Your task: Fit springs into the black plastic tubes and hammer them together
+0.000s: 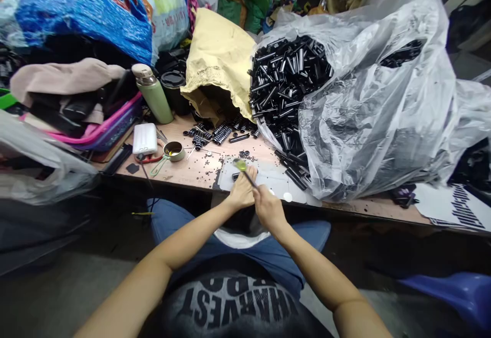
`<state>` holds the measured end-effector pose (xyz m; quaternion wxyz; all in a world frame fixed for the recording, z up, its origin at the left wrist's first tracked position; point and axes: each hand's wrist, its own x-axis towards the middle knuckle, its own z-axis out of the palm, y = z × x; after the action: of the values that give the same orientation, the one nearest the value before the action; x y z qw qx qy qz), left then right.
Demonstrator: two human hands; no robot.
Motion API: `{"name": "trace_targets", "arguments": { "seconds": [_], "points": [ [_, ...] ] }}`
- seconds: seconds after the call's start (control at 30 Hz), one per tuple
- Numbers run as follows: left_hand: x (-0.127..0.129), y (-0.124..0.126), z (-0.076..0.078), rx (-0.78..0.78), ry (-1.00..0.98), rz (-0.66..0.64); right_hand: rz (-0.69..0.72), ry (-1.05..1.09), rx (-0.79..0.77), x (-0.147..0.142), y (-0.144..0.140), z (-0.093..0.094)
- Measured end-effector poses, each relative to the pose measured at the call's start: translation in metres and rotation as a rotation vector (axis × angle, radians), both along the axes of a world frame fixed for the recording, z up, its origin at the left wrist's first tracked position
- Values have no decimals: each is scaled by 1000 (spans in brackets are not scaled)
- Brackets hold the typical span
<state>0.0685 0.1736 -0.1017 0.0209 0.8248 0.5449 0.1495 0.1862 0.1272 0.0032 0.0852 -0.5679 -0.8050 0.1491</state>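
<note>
At table edge [184, 177], left hand [241, 192] clenched on small part, right hand [268, 209] grasping green-handled tool [245, 171]

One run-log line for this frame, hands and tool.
left hand: closed around small part | right hand: gripping green-handled screwdriver | setting: workbench edge | nearby: clear bag of black tubes

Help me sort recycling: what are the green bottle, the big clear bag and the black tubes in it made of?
Green bottle: probably painted metal, matte, with a beige plastic-looking cap. Clear bag: thin plastic film, glossy and crinkled. Black tubes: seemingly hard plastic, with shiny highlights; metal can't be ruled out.
</note>
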Motion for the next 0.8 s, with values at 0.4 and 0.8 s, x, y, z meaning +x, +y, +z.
{"name": "trace_targets", "arguments": {
  "seconds": [0.4,0.8],
  "points": [
    [7,2,23,79,-251,-4,-209,-157,192,67,58,-29],
    [31,-76,-85,116,-207,-319,20,200,496,22,252,78]
  ]
}}
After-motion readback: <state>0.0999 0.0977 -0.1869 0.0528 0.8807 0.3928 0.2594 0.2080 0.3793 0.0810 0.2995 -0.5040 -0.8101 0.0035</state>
